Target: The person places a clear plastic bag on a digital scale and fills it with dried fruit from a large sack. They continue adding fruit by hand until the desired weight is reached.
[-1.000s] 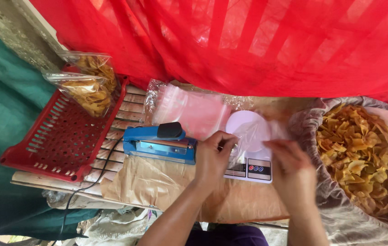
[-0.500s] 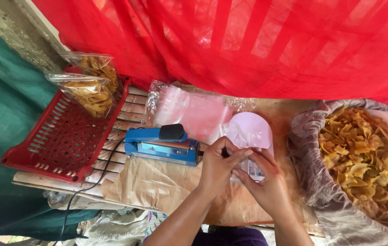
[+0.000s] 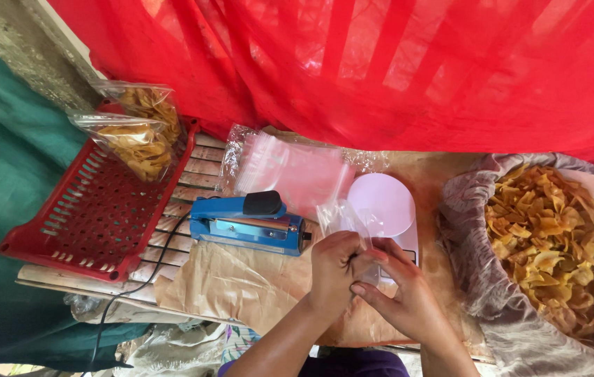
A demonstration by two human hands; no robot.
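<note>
My left hand [image 3: 333,269] and my right hand [image 3: 400,293] meet over the brown paper, both pinching a small clear plastic bag [image 3: 342,218] that stands up between the fingers. Just behind the bag is a white scale [image 3: 384,202] with a round pan. To the left lies a blue heat sealer [image 3: 248,223] with a black knob. A stack of clear empty bags [image 3: 290,171] rests behind the sealer. At the right, a big cloth-lined sack [image 3: 464,230] holds a heap of yellow chips [image 3: 555,244].
A red slotted tray [image 3: 94,216] at the left holds two filled chip bags [image 3: 136,136]. The sealer's black cord [image 3: 136,286] drops off the slatted table edge. Red cloth [image 3: 380,70] hangs behind, green cloth [image 3: 4,188] at the left.
My right hand has come left from beside the scale to join my left hand. Both now hold the clear bag in front of the scale.
</note>
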